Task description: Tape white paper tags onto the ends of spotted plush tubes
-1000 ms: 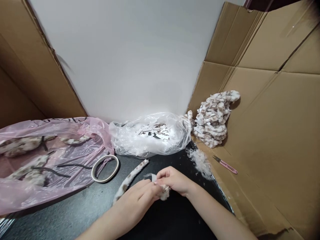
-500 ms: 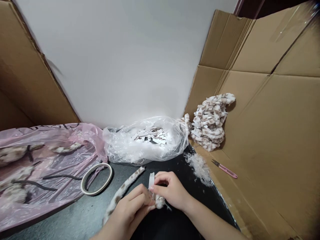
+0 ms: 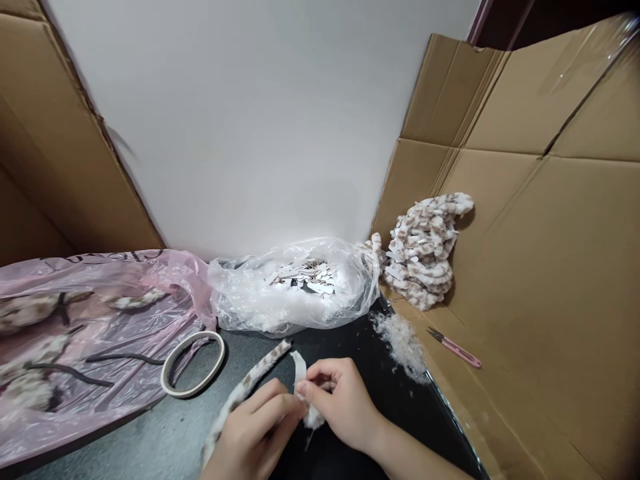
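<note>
A narrow, pale white flexible strip [image 3: 299, 365] projects upward from the pinched fingers [image 3: 302, 387], its free upper end bent to the left. Directly below, a tufted off-white plush piece [image 3: 314, 417] is positioned between the two hands, partly concealed by them; its exposed lower end is frayed, with loose fibres hanging downward.

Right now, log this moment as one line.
left hand: at white strip | right hand: holding fluffy piece | snips: on cardboard | tape roll: against pink bag

The tape ring [image 3: 193, 365] and spotted strip [image 3: 247, 383] obstruct the left — beyond, the clear bag [image 3: 295, 310] blocks. Dark tabletop [image 3: 353, 337] seems open before the fluff [image 3: 401, 343].
</note>
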`<state>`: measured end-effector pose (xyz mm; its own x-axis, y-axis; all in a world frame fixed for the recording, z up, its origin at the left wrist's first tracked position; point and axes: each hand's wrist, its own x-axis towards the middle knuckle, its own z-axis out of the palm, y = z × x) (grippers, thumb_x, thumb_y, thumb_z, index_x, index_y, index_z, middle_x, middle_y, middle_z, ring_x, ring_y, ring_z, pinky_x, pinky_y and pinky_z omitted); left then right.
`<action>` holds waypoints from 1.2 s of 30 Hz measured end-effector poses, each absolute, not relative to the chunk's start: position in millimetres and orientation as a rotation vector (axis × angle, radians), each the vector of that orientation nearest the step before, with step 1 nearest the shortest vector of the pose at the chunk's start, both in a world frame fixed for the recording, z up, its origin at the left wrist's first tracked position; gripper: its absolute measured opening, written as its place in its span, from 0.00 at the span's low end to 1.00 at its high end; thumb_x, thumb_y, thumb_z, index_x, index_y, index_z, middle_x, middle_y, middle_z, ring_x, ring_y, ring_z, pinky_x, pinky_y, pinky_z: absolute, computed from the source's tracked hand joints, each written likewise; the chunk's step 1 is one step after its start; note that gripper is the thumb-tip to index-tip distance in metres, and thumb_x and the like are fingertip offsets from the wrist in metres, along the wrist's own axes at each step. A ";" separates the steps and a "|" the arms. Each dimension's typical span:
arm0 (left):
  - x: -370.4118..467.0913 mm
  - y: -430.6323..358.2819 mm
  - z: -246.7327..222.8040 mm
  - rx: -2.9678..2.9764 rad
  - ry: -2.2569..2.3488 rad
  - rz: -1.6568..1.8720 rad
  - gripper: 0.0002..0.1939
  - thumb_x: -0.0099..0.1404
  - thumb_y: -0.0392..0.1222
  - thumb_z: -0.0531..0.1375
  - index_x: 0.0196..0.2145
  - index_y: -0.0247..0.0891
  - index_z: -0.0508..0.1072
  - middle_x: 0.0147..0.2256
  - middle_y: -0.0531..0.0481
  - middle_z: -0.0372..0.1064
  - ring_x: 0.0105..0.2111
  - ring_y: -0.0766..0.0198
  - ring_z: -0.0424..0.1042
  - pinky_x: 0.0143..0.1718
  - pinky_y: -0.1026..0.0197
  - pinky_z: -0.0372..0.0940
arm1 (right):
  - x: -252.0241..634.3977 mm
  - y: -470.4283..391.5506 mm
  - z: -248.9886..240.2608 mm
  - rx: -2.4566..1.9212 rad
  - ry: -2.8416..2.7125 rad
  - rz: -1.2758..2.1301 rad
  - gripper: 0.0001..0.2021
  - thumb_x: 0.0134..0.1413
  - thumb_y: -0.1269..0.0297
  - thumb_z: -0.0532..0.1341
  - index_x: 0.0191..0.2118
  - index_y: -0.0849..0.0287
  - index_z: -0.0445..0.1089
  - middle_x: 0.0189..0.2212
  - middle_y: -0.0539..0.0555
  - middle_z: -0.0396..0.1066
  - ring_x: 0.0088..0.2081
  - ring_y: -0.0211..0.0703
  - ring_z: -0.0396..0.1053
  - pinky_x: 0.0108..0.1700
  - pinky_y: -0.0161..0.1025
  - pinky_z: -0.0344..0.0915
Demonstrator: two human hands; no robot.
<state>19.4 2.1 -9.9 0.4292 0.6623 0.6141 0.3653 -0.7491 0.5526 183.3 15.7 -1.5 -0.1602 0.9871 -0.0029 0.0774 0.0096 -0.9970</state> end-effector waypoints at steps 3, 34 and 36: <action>18.1 3.5 -12.9 2.476 0.853 1.248 0.08 0.68 0.30 0.53 0.35 0.40 0.69 0.26 0.51 0.66 0.24 0.69 0.69 0.26 0.70 0.64 | 183.1 17.2 -4.2 -1.198 -1.317 1.374 0.09 0.44 0.63 0.67 0.23 0.64 0.72 0.19 0.49 0.68 0.21 0.33 0.62 0.24 0.31 0.56; 10.4 16.5 -17.9 2.149 0.888 0.904 0.10 0.69 0.42 0.54 0.34 0.41 0.74 0.33 0.50 0.69 0.31 0.67 0.71 0.32 0.70 0.64 | 178.8 16.5 -3.8 -1.254 -0.963 1.486 0.09 0.31 0.65 0.69 0.19 0.64 0.69 0.17 0.48 0.64 0.22 0.34 0.58 0.26 0.32 0.52; 11.6 14.7 -17.2 2.082 0.928 0.866 0.11 0.69 0.43 0.54 0.34 0.41 0.74 0.34 0.50 0.71 0.31 0.66 0.71 0.33 0.69 0.64 | 179.0 16.2 -4.8 -1.250 -0.956 1.491 0.09 0.32 0.65 0.68 0.19 0.64 0.69 0.16 0.47 0.63 0.22 0.33 0.57 0.25 0.32 0.51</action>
<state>11.6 14.7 -17.2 0.5224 0.8026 0.2881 0.3435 -0.5073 0.7904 179.0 16.2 -4.8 -0.0425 0.9662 -0.2544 -0.1718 -0.2579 -0.9508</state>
